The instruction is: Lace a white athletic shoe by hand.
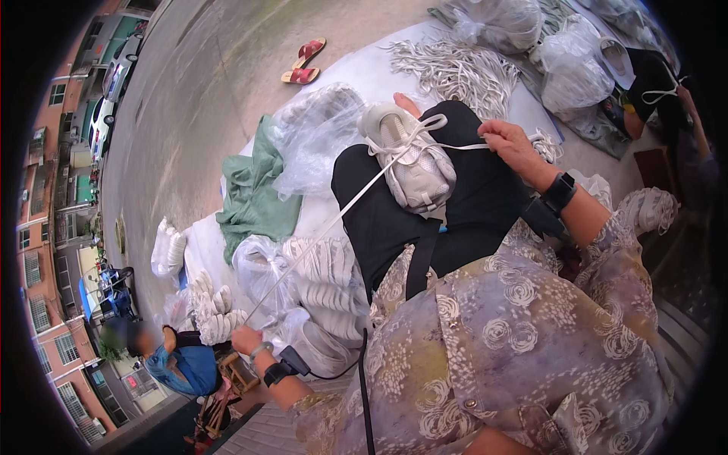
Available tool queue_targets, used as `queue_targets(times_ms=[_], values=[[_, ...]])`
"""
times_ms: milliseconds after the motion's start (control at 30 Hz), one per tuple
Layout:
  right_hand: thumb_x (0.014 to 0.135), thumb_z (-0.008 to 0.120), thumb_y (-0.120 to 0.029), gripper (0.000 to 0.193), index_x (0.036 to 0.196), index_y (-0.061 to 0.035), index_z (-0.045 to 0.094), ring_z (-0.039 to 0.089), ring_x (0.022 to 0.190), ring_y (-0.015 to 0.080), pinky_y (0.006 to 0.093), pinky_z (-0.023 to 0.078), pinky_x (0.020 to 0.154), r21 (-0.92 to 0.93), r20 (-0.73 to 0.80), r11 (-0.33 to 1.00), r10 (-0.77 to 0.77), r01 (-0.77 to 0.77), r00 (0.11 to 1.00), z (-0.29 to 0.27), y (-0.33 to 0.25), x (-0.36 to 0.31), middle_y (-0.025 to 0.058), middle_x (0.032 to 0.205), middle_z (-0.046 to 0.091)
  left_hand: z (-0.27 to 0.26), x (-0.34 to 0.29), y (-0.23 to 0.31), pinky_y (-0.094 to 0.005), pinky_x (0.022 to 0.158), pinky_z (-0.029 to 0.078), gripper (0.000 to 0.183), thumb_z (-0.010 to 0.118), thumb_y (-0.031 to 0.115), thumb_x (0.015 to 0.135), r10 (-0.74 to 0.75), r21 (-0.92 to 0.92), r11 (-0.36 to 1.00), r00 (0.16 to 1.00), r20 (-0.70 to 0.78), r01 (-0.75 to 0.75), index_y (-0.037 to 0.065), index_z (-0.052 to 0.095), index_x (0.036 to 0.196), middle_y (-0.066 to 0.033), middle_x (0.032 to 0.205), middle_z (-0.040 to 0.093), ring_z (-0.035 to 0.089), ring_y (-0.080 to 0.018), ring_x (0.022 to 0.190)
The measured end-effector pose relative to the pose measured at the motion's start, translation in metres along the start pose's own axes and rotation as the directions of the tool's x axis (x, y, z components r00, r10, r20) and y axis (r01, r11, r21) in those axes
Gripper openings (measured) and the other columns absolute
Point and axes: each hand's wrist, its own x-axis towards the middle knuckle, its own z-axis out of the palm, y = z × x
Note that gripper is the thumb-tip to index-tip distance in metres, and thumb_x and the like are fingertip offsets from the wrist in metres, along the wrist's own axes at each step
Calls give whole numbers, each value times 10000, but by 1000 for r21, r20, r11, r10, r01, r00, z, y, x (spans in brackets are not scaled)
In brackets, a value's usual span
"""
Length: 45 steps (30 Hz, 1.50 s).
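Observation:
A white sneaker rests on my lap, on the black cloth over my thighs. Its white shoelace is crossed at the throat, with a loop standing out on the right side. My left hand is far out to the lower left, fingers closed on one lace end, which runs long and taut from the shoe. On the right, my right hand pinches the other, shorter stretch of lace just beside my knee. Both hands are off the shoe itself.
Loose white laces lie heaped on a pale sheet ahead. Stacked white shoes and clear plastic bags sit to my left, beside a green cloth. Red sandals lie beyond. Other people sit at far left and far right.

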Motion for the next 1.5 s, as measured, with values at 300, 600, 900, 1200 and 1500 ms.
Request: queue_targets(times_ms=[300,600,900,1200,1500], values=[[866,499,-87,206,1048,-23,572,508,638,50,172,426,609,291,115,944,127,-156,985,8,-31,-15,4,768,577,-71,13,135,-297,732,504,187,462,41,853,534,-913,-299,842,80,276,-117,471,953,-170,921,554,574,-173,764],[888,494,-120,77,899,-44,503,539,590,75,183,433,545,496,300,847,36,-189,953,58,-94,-7,38,740,573,50,-135,288,-312,586,517,188,534,208,875,638,-794,348,495,590,499,34,554,806,-90,713,585,599,-171,597],[864,547,-132,99,912,-45,545,553,735,61,217,464,659,679,258,689,97,-252,961,94,-111,-2,-1,809,575,95,-237,324,-201,493,484,269,569,62,831,780,-802,419,284,558,425,-3,450,1063,-65,707,593,563,-104,517],[843,578,-107,87,870,-25,579,569,706,80,199,463,649,834,293,448,136,-323,946,94,-109,-5,26,791,591,99,-240,321,-185,465,440,426,531,64,834,754,-761,494,227,616,421,-30,322,1193,-63,685,574,525,-101,496],[837,591,-139,92,879,-57,587,548,771,92,274,454,727,771,345,514,163,-377,925,98,-98,0,-3,831,582,105,-238,316,-180,503,426,426,512,50,832,796,-841,497,273,540,214,-30,323,1205,-16,651,544,502,-64,535]])
